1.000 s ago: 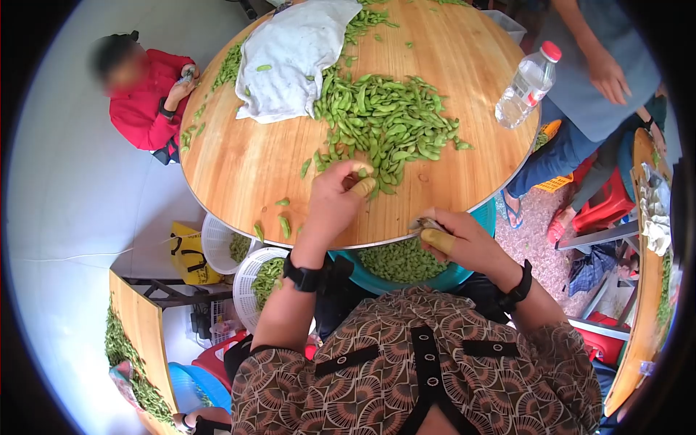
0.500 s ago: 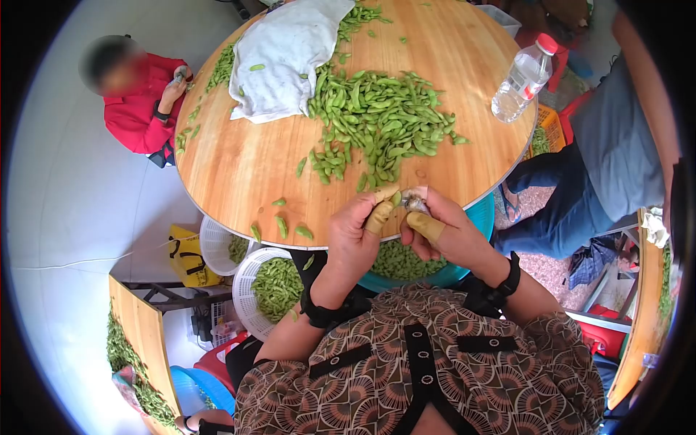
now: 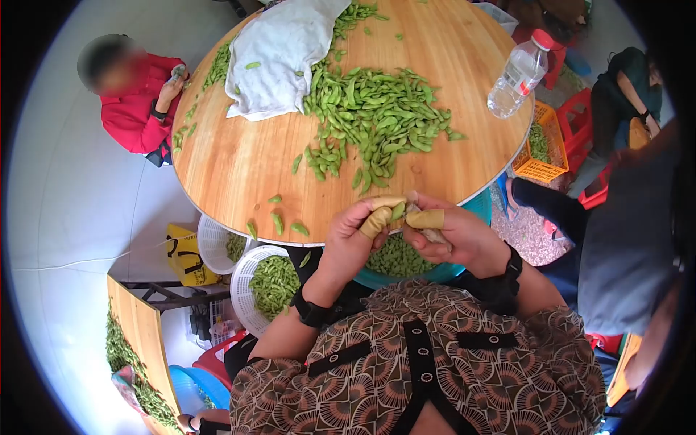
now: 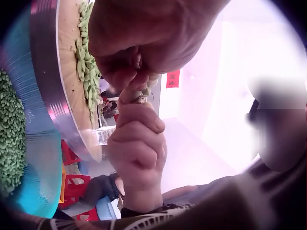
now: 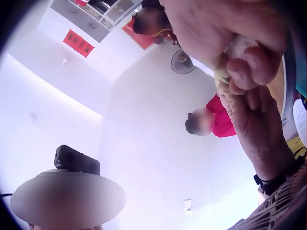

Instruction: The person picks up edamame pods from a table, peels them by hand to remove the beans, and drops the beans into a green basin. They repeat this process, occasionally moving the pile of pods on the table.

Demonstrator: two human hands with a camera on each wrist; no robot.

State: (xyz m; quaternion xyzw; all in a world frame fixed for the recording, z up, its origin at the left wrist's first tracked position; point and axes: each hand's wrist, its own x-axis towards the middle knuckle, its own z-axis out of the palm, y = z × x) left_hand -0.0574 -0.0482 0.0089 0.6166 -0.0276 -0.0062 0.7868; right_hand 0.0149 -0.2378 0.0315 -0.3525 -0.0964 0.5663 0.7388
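My left hand pinches a green soybean pod between thumb and forefinger, both in yellow finger covers. Right beside it, my right hand curls round a small whitish thing, its thumb in a yellow cover at the pod's end. A metal glint shows between the hands in the left wrist view; the whitish thing's kind I cannot tell. Both hands are over the table's near edge, above a teal basin of shelled beans. Beyond them a heap of pods lies on the round wooden table.
A grey-white cloth partly covers pods at the back left. A water bottle stands at the right edge. White baskets of pods and beans stand below left. Someone in red sits left; another person is close on the right.
My left hand came back from the pod heap with a pod and met my right hand at the table edge. A few loose pods shifted nearby. The person on the right moved nearer.
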